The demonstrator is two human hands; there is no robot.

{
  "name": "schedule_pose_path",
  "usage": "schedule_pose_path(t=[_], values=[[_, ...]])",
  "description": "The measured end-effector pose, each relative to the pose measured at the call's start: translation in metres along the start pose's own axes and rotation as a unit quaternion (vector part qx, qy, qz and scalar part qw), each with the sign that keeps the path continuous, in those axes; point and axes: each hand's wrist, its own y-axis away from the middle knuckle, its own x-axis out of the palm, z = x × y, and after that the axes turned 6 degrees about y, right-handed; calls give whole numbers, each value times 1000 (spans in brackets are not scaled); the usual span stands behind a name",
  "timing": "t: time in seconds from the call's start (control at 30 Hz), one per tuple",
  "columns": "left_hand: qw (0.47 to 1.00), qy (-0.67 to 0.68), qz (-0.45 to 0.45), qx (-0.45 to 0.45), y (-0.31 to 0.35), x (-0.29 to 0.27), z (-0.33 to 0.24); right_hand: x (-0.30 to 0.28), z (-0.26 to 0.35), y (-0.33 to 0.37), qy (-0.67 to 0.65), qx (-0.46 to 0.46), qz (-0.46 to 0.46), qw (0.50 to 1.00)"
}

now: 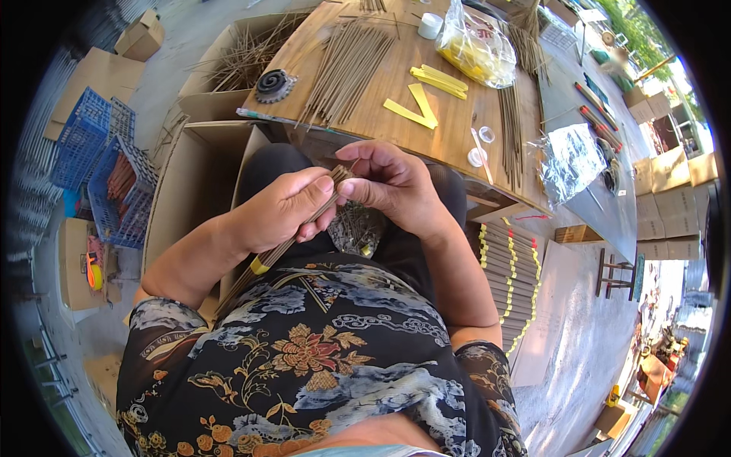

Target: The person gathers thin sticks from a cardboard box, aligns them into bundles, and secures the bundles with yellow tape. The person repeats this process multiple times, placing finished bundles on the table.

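Observation:
My left hand [282,209] is wrapped around a bundle of thin brown incense sticks [283,250], held slantwise above my lap. A yellow paper band [260,266] circles the bundle below that hand, and its lower end rests against my shirt. At the upper end, my right hand [392,186] pinches the stick tips, thumb and fingers pressed together; whether a single stick is picked out there is hard to see. Between my knees sits a clear plastic bag [356,228], partly covered by my hands.
Loose sticks [352,68], yellow paper strips [415,110] and a plastic bag [476,49] lie on the wooden table [293,72]. An open cardboard box [194,175] and blue crates [114,179] stand at left. Banded bundles [506,270] lie at right.

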Motion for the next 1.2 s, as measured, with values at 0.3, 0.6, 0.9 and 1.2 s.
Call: schedule_pose_path(t=[0.3, 0.6, 0.9, 1.2], values=[[998, 31, -52, -32, -24, -35, 16, -53, -35, -39, -18, 102, -101, 990], [993, 56, -103, -36, -41, -71, 12, -88, -147, -59, 704, 42, -104, 701], [991, 112, -67, -44, -40, -75, 9, -76, -141, -43, 658, -70, -134, 737], [994, 86, -62, -34, -24, -65, 6, -47, -94, -45, 218, 98, -220, 946]])
